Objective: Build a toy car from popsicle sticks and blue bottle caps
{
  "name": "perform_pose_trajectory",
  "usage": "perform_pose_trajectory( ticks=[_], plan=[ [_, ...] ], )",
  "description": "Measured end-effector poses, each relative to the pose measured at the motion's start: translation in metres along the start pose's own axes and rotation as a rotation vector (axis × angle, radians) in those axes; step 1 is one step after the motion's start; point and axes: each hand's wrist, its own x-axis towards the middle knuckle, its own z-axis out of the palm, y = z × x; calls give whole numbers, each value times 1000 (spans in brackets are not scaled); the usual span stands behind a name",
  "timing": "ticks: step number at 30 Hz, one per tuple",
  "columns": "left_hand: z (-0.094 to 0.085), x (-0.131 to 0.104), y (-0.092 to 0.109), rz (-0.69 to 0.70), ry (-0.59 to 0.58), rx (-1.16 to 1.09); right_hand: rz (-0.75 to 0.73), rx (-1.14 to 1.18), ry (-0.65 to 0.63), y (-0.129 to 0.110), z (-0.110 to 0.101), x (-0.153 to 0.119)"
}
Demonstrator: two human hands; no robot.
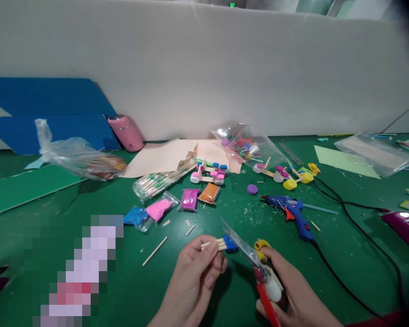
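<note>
Near the front centre, my left hand [204, 263] pinches several short wooden sticks [214, 245] whose right ends are covered in blue clay [229, 243]. To its right, my right hand [286, 281] is closed around scissors [247, 250] with one red and one yellow handle. The scissors' blades point up and left, close to the blue clay. A white rounded piece [273, 289] and a light wooden strip [274, 277] show beside the scissors, inside my right hand's grasp.
A blue glue gun [293, 212] with a black cord lies at right. Behind are clay packets [190, 200], a bag of sticks [163, 179], small clay-wheeled models [209, 173], and a pink bottle [126, 132]. A loose stick [155, 251] lies left of my left hand.
</note>
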Motion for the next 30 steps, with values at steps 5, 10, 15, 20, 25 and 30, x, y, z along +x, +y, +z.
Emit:
perform_pose_trajectory(
  ticks=[5,10,15,20,25,30],
  plan=[
    [-1,0,1,-13,-23,-29,9,-132,-43,-4,-3,2],
    [-2,-1,0,-34,-57,-88,-19,-187,-62,-1,-3,5],
    [-5,-1,-1,-46,-88,-101,-20,-223,-88,3,-2,3],
    [-6,0,-1,-42,-84,-89,-31,-217,-66,3,-2,3],
    [-5,-1,0,-61,-59,-85,-58,-178,-34,1,-1,4],
    [0,-3,2,-57,-19,-88,-31,-171,-26,-2,0,5]
  ],
)
